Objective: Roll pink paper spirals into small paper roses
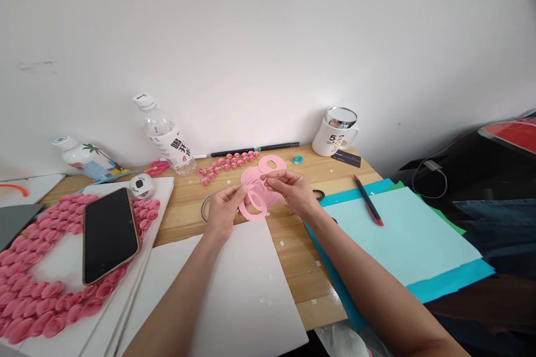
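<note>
Here, pink ring (253,216), "52" mug (326,142).

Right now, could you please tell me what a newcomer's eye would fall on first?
Probably the mass of pink flowers at the left, with a dark phone lying across part of it. Next, perhaps, the left hand near the centre, holding a pink ring beside the right hand.

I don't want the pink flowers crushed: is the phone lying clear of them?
No, the phone lies partly on top of the pink flowers, covering some of them.
</note>
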A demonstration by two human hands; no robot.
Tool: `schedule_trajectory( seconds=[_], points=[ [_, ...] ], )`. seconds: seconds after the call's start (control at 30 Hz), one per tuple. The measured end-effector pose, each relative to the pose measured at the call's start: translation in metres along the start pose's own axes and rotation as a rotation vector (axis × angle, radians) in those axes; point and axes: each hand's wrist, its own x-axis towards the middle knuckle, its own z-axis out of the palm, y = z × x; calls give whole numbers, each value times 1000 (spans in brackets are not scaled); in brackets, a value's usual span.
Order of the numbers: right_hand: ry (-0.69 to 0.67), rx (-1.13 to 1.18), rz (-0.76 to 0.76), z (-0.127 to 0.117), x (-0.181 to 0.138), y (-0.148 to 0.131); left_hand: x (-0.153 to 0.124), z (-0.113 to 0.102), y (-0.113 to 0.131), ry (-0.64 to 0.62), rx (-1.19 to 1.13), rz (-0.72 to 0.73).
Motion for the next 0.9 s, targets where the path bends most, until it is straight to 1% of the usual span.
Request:
schedule_trajectory(
  seconds=[0.17,0.3,0.47,0.57,0.67,0.9],
  points=[
    [10,-41,-25,-1,0,2,-3,3,6,-28,3,-21],
    [28,-28,-37,0,0,4,-4,4,6,-48,16,-20],
    [57,-20,-7,0,1,2,-2,2,3,-13,-8,-46],
    [24,18,27,1,1,0,-2,2,3,5,-23,-45],
    [1,39,26,2,0,-1,-1,2,4,16,-32,-45],
    [38,2,32,0,0,0,-1,2,2,17,-40,-52]
  ],
)
